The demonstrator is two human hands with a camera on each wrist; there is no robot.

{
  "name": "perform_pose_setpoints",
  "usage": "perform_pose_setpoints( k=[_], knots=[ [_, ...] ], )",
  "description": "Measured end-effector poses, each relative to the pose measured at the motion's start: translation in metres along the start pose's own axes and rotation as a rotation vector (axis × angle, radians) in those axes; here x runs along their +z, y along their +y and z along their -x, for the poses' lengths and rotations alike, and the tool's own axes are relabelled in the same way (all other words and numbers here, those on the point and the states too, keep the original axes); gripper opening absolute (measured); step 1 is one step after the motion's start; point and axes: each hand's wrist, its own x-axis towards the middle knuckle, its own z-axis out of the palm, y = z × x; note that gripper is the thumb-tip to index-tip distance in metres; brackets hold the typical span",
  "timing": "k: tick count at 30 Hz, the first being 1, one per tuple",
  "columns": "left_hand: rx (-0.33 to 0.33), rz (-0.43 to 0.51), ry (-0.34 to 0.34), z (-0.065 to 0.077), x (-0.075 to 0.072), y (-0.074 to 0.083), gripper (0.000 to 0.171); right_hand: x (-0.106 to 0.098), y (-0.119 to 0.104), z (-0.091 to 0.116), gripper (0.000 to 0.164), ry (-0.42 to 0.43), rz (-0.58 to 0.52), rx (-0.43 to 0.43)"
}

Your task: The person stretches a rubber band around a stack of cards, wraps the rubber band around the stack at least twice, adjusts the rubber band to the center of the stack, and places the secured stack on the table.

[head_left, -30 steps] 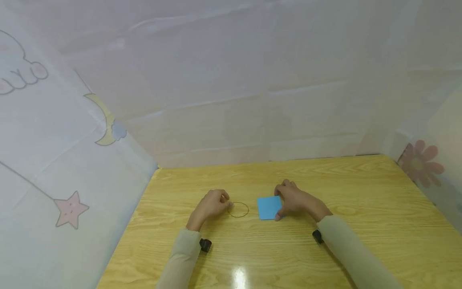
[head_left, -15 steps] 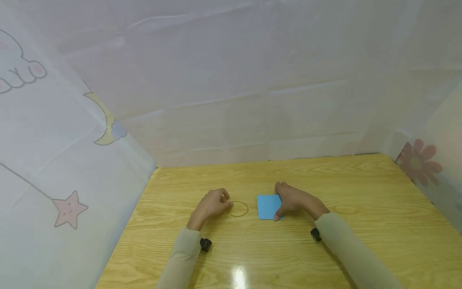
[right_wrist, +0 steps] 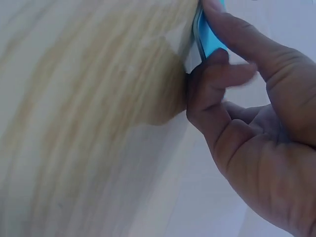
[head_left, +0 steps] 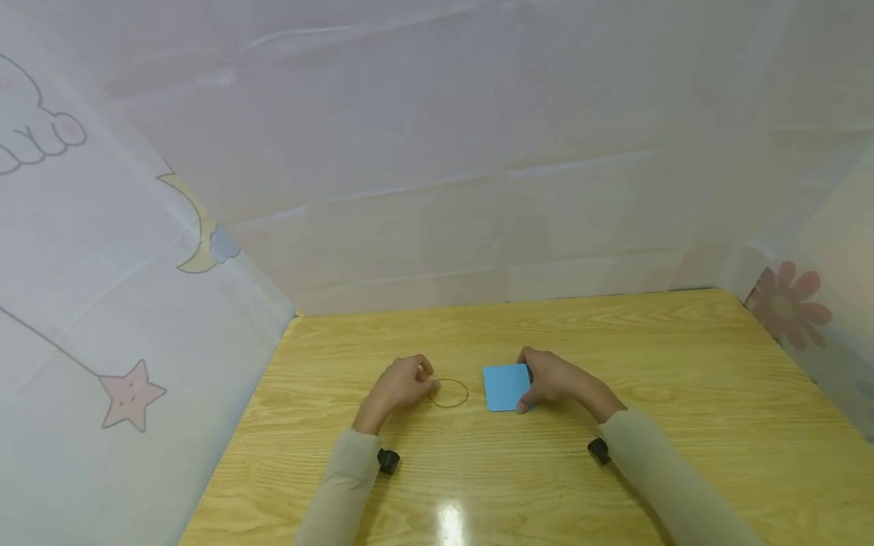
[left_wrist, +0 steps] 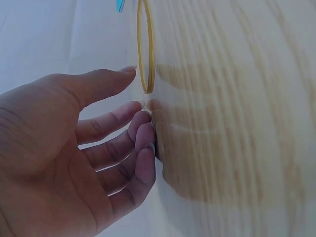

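Observation:
My left hand (head_left: 403, 383) rests on the table beside a thin yellow-brown rubber band (head_left: 448, 393), which lies as a loose loop. The left wrist view has its fingers loosely bent and the thumb apart from them, with the rubber band (left_wrist: 146, 49) just beyond the thumb tip. To the right of the band, my right hand (head_left: 549, 377) grips a light blue square card (head_left: 504, 387) with rounded corners by its right side. Seen from the right wrist, the thumb lies along the card (right_wrist: 211, 42), whose edge looks layered, and the other fingers curl at its near end.
The wood-grain table (head_left: 437, 470) stretches away on all sides of the hands. A pale cloth wall (head_left: 410, 189) rises behind its far edge, with printed cloth at left and right. Each wrist carries a small black camera (head_left: 388, 461).
My right hand's fingers have drawn in closer at the far edge of the blue card, which has shifted and turned slightly. The left hand and rubber band have stayed in place.

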Motion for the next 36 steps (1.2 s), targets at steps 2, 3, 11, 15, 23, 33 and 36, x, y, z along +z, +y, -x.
perform_pose_setpoints(
  k=[2,3,11,15,23,33,36],
  knots=[
    [-0.001,0.007,-0.002,0.000,0.000,0.000,0.030,0.001,0.003,-0.001,0.074,0.006,-0.023,0.000],
    [-0.002,0.009,-0.002,0.000,0.000,0.000,0.030,0.001,0.005,-0.001,0.073,0.009,-0.039,-0.003],
    [0.000,0.003,0.001,0.000,0.000,-0.001,0.031,0.003,0.016,0.002,0.048,-0.015,-0.223,-0.061],
    [0.001,-0.001,0.002,-0.001,0.000,-0.002,0.029,0.003,0.021,0.003,0.039,0.026,-0.238,-0.105],
    [0.019,0.019,0.032,0.001,0.000,-0.001,0.020,0.002,0.025,0.009,0.051,0.088,-0.386,-0.047],
    [-0.033,0.078,0.060,0.002,0.000,0.001,0.012,0.004,0.028,0.016,0.058,0.098,-0.646,-0.020],
    [-0.038,0.083,0.059,0.002,0.001,0.001,0.014,0.005,0.030,0.017,0.062,0.098,-0.719,-0.014]
  ],
)
